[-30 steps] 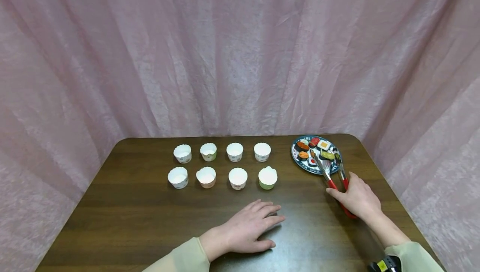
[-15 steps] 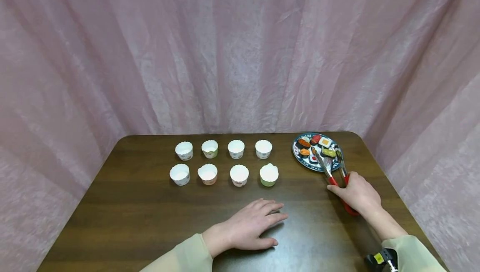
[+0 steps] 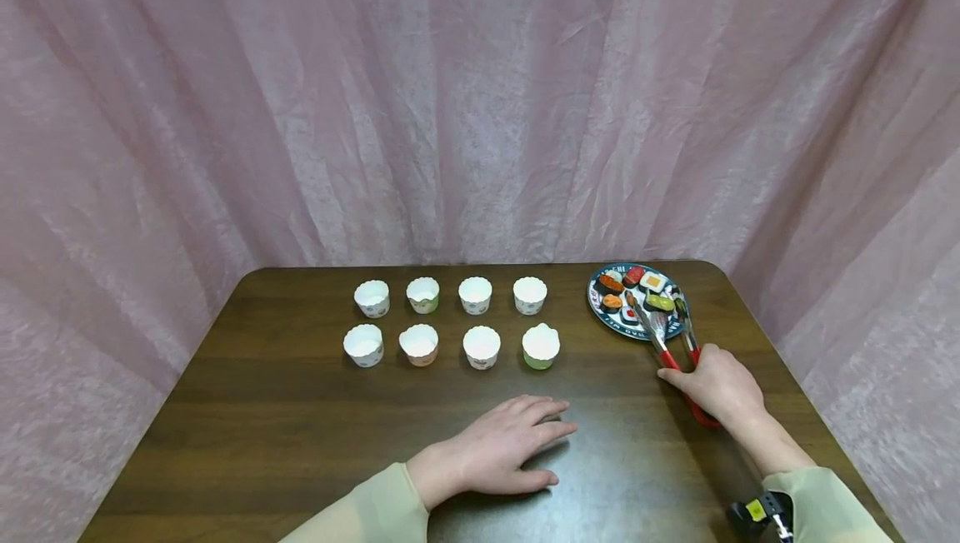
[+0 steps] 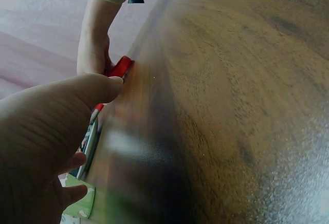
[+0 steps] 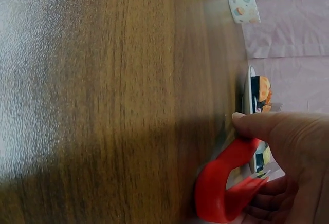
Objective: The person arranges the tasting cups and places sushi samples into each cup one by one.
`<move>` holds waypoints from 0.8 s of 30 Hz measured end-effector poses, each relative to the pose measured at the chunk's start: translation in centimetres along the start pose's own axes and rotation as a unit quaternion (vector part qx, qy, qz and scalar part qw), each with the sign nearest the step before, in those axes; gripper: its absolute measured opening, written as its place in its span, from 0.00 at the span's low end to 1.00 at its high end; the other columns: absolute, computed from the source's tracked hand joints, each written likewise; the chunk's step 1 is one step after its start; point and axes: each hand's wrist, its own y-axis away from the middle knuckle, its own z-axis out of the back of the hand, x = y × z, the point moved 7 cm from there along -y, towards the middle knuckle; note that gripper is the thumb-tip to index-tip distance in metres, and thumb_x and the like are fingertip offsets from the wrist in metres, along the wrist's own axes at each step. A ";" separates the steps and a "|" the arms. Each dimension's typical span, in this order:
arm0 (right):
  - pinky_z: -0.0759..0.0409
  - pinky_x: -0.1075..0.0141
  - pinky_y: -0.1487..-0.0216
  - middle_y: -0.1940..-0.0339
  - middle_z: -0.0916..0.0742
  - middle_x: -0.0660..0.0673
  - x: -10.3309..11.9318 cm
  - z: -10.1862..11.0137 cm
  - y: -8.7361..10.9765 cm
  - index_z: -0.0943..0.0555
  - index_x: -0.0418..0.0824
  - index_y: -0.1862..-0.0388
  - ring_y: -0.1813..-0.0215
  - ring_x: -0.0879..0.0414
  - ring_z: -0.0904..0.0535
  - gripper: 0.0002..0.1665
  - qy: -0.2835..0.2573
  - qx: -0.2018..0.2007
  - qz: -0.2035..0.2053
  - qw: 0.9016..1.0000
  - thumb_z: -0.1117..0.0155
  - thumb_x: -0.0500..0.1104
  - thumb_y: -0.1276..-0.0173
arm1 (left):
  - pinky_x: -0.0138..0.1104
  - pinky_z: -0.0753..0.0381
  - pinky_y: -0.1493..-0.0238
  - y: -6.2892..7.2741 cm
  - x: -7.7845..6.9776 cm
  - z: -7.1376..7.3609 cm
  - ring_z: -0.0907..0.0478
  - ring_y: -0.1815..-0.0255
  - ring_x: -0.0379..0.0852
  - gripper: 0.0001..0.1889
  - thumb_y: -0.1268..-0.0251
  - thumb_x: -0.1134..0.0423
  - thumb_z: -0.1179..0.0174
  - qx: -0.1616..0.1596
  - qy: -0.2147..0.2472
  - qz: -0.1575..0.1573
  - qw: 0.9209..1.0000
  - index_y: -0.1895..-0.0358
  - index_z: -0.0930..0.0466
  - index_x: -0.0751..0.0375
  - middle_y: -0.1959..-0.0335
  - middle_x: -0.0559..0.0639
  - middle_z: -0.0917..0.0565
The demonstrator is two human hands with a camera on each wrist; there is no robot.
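At the table's right, my right hand (image 3: 722,389) grips the red handle of a pair of metal tongs (image 3: 701,412), thumb on one side and fingers on the other. The spread tong tips lie over a round sushi-print plate (image 3: 600,316) bearing several sushi pieces. A green-topped piece (image 3: 658,302) sits between the tips; whether they touch it I cannot tell. In the right wrist view the red handle's bend (image 5: 211,198) faces the camera. My left hand (image 3: 495,449) is held palm down with fingers spread at the table's middle, holding nothing.
Two rows of white-lined paper baking cups stand left of the plate, among them a green cup (image 3: 540,357) at the near right and an orange-patterned cup (image 3: 421,356). A pink curtain (image 3: 480,110) hangs behind the brown wooden table (image 3: 262,410).
The head view has shifted slightly, so the table sits a little higher in it. Both hands and the tongs keep nearly the same places.
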 end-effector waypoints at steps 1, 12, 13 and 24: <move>0.28 0.58 0.76 0.76 0.23 0.41 0.0 0.0 0.0 0.27 0.32 0.66 0.75 0.48 0.26 0.39 0.001 0.001 0.000 1.000 0.27 0.67 0.40 | 0.44 0.37 0.25 0.0 0.0 0.0 0.38 0.23 0.50 0.35 0.27 0.38 0.43 0.000 0.001 0.001 1.000 0.23 0.33 0.48 0.23 0.52 0.35; 0.28 0.59 0.77 0.74 0.24 0.40 -0.4 -0.2 0.1 0.29 0.31 0.63 0.73 0.48 0.26 0.39 -0.020 0.004 -0.009 1.000 0.29 0.66 0.37 | 0.42 0.37 0.25 0.2 0.2 0.0 0.39 0.23 0.47 0.34 0.27 0.38 0.43 0.006 0.018 0.016 1.000 0.23 0.33 0.47 0.22 0.51 0.35; 0.28 0.59 0.77 0.74 0.24 0.40 -0.4 -0.2 0.2 0.29 0.31 0.62 0.73 0.48 0.26 0.39 -0.023 0.003 -0.009 1.000 0.29 0.66 0.37 | 0.42 0.37 0.25 0.2 0.2 0.1 0.39 0.23 0.47 0.34 0.27 0.39 0.42 0.005 0.021 0.017 1.000 0.23 0.33 0.47 0.22 0.51 0.35; 0.27 0.59 0.74 0.69 0.22 0.38 -0.5 0.6 0.9 0.29 0.26 0.55 0.69 0.47 0.25 0.43 -0.034 -0.007 0.004 0.999 0.31 0.68 0.36 | 0.42 0.39 0.24 0.5 1.0 2.1 0.38 0.23 0.46 0.33 0.28 0.40 0.40 -0.018 0.052 0.027 0.998 0.24 0.32 0.48 0.22 0.50 0.35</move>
